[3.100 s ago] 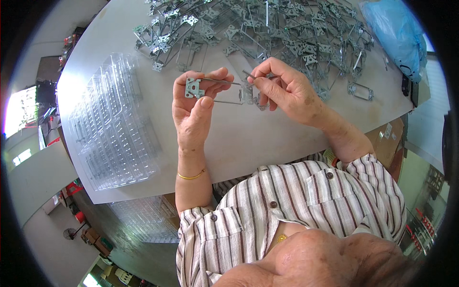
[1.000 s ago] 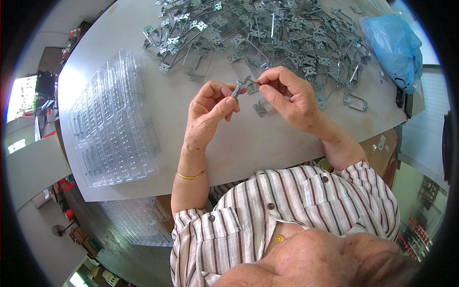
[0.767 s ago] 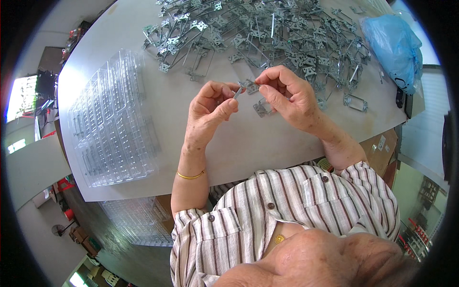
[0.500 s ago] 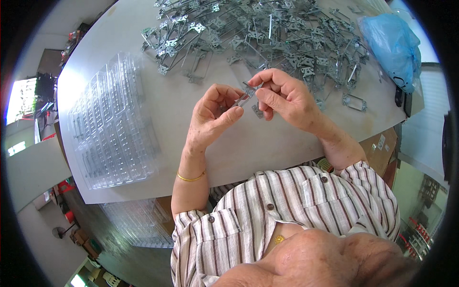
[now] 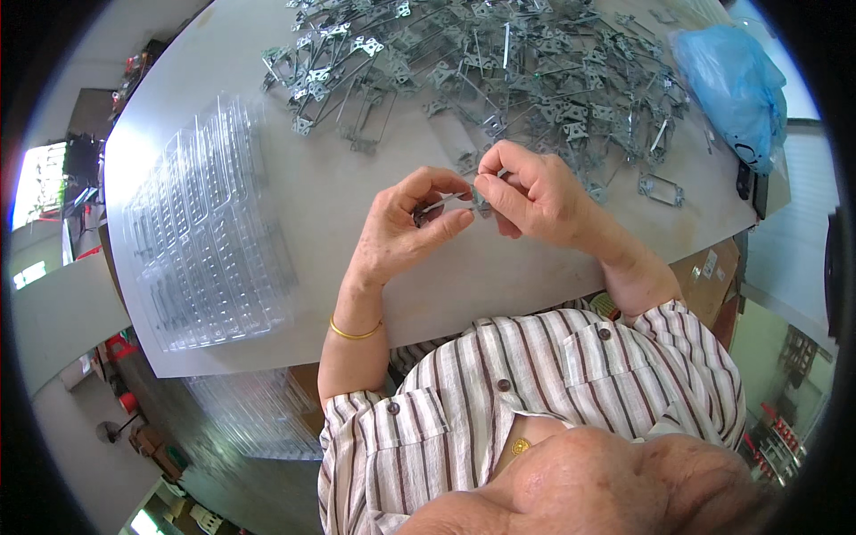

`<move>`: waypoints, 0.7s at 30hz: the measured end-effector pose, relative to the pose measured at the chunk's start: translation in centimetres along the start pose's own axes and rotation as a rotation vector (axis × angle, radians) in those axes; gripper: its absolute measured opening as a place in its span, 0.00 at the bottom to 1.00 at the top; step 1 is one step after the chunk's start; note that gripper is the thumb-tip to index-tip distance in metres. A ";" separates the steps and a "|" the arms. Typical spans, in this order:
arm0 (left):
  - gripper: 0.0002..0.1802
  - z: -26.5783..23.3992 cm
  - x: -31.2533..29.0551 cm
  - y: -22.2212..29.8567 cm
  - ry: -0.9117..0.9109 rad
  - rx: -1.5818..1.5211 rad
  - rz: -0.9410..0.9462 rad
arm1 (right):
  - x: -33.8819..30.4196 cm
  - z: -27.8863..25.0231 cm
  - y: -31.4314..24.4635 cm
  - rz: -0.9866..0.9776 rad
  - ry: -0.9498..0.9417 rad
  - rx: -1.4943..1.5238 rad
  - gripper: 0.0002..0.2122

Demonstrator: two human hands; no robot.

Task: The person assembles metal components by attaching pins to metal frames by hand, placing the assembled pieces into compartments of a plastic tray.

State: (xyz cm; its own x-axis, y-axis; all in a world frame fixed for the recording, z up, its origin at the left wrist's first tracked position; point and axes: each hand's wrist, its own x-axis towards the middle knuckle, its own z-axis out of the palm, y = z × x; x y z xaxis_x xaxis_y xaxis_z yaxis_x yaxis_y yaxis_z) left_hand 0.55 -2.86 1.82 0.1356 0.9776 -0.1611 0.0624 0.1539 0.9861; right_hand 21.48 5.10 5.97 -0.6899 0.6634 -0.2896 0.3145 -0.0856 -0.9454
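Between my two hands, above the near part of the table, is a small metal bracket frame (image 5: 440,207) with thin rods. My left hand (image 5: 392,223) is closed on it, thumb and fingers along its sides. The fingertips of my right hand (image 5: 544,198) pinch its right end, which they partly cover. A large heap of similar silvery brackets (image 5: 499,67) lies beyond my hands. One more bracket frame (image 5: 661,190) rests by itself to the right of my right hand.
A stack of clear plastic trays (image 5: 209,241) stands on the table (image 5: 330,294) at the left. More clear trays (image 5: 254,410) are below the table's edge. A blue plastic bag (image 5: 733,94) lies at the far right, and a cardboard box (image 5: 713,275) sits below the right edge.
Both hands have come slightly nearer to me, the right one also a little to the right. The bracket frame has tilted flatter between them.
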 end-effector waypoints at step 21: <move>0.10 -1.0 0.5 -1.4 0.159 -0.718 0.030 | 0.6 0.2 1.2 -0.118 0.054 0.072 0.06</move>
State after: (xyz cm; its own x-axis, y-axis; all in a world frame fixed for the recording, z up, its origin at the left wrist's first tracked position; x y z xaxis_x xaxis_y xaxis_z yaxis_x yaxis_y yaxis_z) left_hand -0.48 -2.47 0.39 -0.0210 0.9835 -0.1794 -0.6098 0.1296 0.7819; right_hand 21.28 5.24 4.58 -0.6828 0.7109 -0.1688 0.1841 -0.0562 -0.9813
